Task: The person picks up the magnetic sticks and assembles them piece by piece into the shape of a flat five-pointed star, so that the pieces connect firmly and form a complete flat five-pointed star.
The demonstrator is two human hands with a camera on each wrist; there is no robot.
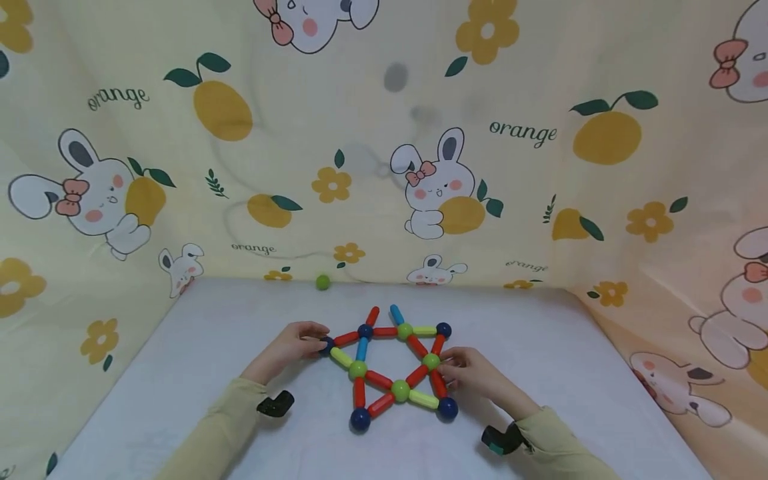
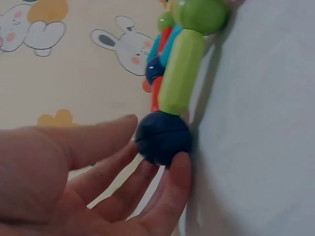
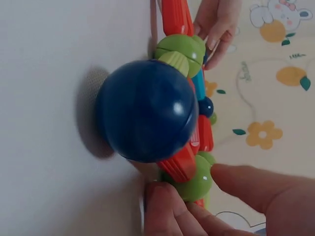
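A flat star-like frame of magnetic rods and balls lies in the middle of the head view, with red, blue and light green rods, such as a red rod [image 1: 381,405], between green and dark blue balls. At its left point, my left hand [image 1: 297,343] holds a dark blue ball [image 2: 164,138] between thumb and fingers. My right hand [image 1: 477,375] grips a green ball [image 1: 431,361] on the right side, its fingers partly beneath it. Nearer the right wrist camera is another dark blue ball [image 3: 147,110]. A red rod [image 1: 374,315] and a blue rod [image 1: 397,314] stick out at the far side, with free ends.
The frame rests on a white tabletop [image 1: 540,333]. A loose green ball [image 1: 323,283] sits at the table's back edge. Behind and on both sides hangs a cream cloth [image 1: 360,100] printed with rabbits and oranges. Black wrist cameras, such as the left one [image 1: 276,404], are worn on both wrists.
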